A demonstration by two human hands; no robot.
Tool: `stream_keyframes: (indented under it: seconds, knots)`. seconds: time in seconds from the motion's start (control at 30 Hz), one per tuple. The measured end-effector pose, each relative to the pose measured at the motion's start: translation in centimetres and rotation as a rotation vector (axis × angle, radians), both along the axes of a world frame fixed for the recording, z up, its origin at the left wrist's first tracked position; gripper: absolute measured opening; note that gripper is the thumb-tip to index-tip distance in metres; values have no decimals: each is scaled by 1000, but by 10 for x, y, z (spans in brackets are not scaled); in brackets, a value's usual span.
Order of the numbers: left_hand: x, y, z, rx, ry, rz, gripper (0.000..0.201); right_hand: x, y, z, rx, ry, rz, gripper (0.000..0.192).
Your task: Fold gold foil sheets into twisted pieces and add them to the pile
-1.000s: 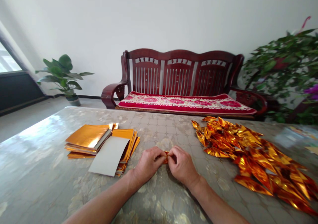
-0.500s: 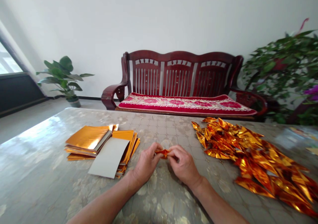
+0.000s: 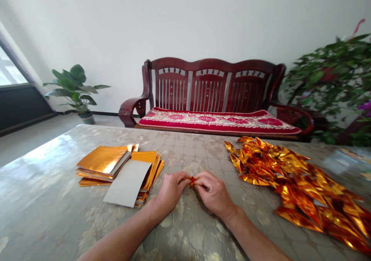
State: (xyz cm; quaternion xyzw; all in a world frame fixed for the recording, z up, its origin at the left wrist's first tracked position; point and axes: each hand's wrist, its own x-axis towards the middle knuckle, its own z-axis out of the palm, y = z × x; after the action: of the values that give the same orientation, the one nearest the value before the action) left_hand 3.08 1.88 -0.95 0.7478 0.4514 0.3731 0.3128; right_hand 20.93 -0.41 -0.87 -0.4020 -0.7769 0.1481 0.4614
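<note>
Both hands meet near the middle of the table (image 3: 43,199), toward its near edge. The left hand (image 3: 171,191) and right hand (image 3: 214,194) pinch one small folded piece of gold foil (image 3: 191,181) between thumb & fingertips, fingers narrow and curled in tight. Most of the piece is hidden by the fingers; only a small orange-gold bit shows between the 2 hands. It's held just above the tabletop w/ wrists low, prob. so both hands can steady it from either end.

Toward the left edge sits a stack of gold sheets (image 3: 101,160), flat & squared, w/ one sheet turned over (image 3: 127,183) showing its grey-white back, lying across the stack's near corner, close to the left hand, so within easy reach. Toward the right edge, well apart from the stack, lies a loose pile of folded gold pieces (image 3: 292,180), pointed & crinkled, running to the near right corner; flat sheets on one side, folded ones on the other.

Behind the far edge: a dark wood bench (image 3: 211,85) w/ red cushion (image 3: 217,120), a potted plant (image 3: 74,89) on the floor at left, a leafy plant (image 3: 333,83) at right.
</note>
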Motion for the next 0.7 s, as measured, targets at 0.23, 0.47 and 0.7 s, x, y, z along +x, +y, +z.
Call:
stream_keyframes:
  seconds: [0.23,0.47,0.7]
  knots:
    - [0,-3,-1,31,39,-23,19,1,-1,0,46,-15,18,20]
    - [0,-9,1,53,94,-50,22,1,-2,2,30,-28,33,21]
    - [2,-2,-2,18,39,-48,23,7,4,-1,-26,-27,-19,18]
